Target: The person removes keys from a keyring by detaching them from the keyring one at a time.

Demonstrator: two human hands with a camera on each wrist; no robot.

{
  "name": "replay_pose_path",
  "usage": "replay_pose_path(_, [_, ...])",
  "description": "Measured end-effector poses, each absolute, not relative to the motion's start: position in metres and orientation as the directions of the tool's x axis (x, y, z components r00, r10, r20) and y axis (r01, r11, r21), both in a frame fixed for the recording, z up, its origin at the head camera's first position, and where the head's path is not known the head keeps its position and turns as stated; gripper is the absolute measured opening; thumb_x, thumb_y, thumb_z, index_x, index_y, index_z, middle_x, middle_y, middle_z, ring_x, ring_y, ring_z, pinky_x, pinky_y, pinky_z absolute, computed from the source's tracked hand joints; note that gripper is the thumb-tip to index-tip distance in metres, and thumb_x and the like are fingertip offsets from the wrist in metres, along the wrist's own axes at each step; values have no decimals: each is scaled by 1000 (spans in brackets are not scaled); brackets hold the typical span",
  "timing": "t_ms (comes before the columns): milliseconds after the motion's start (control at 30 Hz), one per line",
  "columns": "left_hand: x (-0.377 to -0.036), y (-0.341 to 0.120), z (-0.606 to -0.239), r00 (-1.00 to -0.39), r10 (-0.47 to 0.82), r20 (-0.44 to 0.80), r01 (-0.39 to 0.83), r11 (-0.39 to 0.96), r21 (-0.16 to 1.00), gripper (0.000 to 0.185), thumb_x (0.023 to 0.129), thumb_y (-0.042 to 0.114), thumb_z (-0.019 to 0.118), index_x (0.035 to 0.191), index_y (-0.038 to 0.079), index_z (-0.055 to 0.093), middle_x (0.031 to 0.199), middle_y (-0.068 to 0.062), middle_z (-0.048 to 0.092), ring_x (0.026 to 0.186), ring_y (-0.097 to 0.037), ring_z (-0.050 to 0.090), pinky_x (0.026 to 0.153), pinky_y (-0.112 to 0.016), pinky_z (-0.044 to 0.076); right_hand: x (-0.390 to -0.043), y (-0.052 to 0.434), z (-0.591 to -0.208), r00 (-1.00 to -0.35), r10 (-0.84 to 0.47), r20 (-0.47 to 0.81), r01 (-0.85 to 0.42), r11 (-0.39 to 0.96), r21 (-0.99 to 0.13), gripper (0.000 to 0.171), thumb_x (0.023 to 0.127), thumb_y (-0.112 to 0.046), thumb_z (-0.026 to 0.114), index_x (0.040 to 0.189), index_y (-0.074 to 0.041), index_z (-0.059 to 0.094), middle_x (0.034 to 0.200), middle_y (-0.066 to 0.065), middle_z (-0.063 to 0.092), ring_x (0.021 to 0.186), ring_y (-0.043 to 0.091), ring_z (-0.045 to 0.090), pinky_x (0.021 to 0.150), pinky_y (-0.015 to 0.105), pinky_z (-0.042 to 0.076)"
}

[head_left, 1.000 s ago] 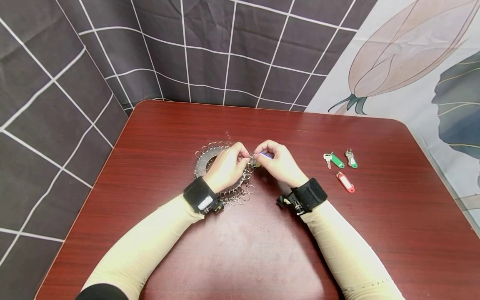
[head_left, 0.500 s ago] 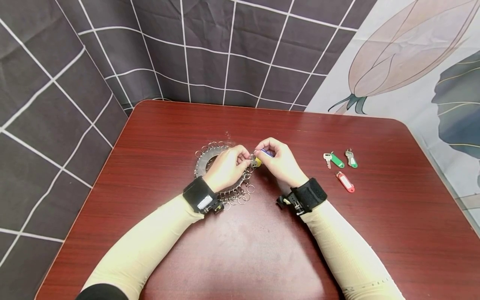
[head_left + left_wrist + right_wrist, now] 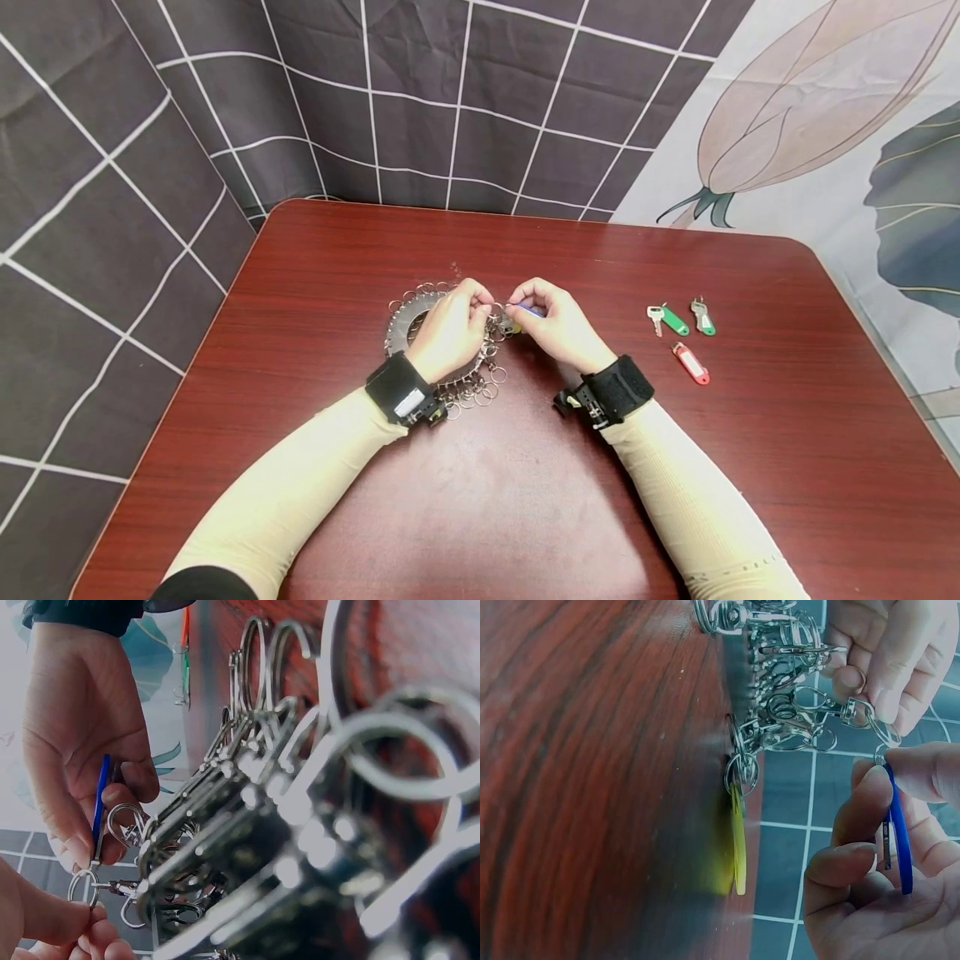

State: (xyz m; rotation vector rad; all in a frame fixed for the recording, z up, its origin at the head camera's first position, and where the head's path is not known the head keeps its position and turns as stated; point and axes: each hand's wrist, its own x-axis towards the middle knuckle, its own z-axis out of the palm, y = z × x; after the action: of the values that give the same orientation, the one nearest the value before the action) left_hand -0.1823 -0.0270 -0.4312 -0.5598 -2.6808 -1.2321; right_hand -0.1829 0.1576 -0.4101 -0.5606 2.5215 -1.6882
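A metal ring organiser (image 3: 408,320) hung with several split rings and clasps lies mid-table. My left hand (image 3: 454,327) rests over its right side and pinches one small split ring (image 3: 82,887) on a clasp (image 3: 870,720). My right hand (image 3: 553,323) pinches a blue key tag (image 3: 900,832) with its thumb and fingers, its end right at that split ring. In the left wrist view the blue key tag (image 3: 100,802) points down at the ring. A yellow tag (image 3: 737,840) hangs from a neighbouring ring of the organiser.
Two green-tagged keys (image 3: 669,319) (image 3: 702,317) and a red tag (image 3: 691,364) lie to the right on the dark red table (image 3: 525,483). A dark checked cloth (image 3: 375,100) hangs behind and left of the table; a floral sheet (image 3: 825,125) hangs at the right.
Both hands shifted slightly, the left fingers closing a little further over the organiser's right edge. The blue tag stays pinched at the ring.
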Motion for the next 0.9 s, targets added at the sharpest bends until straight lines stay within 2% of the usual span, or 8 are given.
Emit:
replay_pose_path(167, [-181,-27,-430,-916,288,280,399,593,699,8,96,10,55,103,10,57,90,-3,61,78,-16,57,67,-32,46,-191,163,-424,-936,-303,177,-290,382,-878,8,88,-4,65,94,-2,62,76,7,60,60,9,49,52,21,38])
replay_pose_path(367, [-180,-26,-428,-907,326,268,415,575,705,11,96,9,54,106,7,58,90,-4,62,79,-16,58,70,-31,48,-194,165,-429,-946,-257,196,-288,392,-874,5,85,-9,69,90,-8,67,73,6,62,58,11,47,51,22,37])
replay_pose_path(500, [-181,-25,-427,-906,351,238,409,571,712,14,93,9,56,105,6,61,89,-2,63,81,-14,60,73,-29,49,-194,164,-429,-951,-236,200,-280,380,-881,7,86,-11,69,91,-6,68,73,9,61,59,10,46,51,22,36])
replay_pose_path(700, [-181,-25,-427,-914,362,183,381,608,696,7,92,12,60,98,10,61,86,0,63,79,-12,60,71,-28,49,-194,164,-428,-953,-231,196,-272,368,-889,10,87,-10,68,95,-3,67,76,14,60,60,10,46,52,21,36])
replay_pose_path(900, [-180,-26,-430,-921,326,215,377,604,702,6,93,12,58,99,12,57,85,0,60,79,-13,59,69,-30,47,-182,158,-408,-955,-244,166,-251,378,-891,9,88,-3,66,95,3,64,75,15,58,59,8,44,53,20,35])
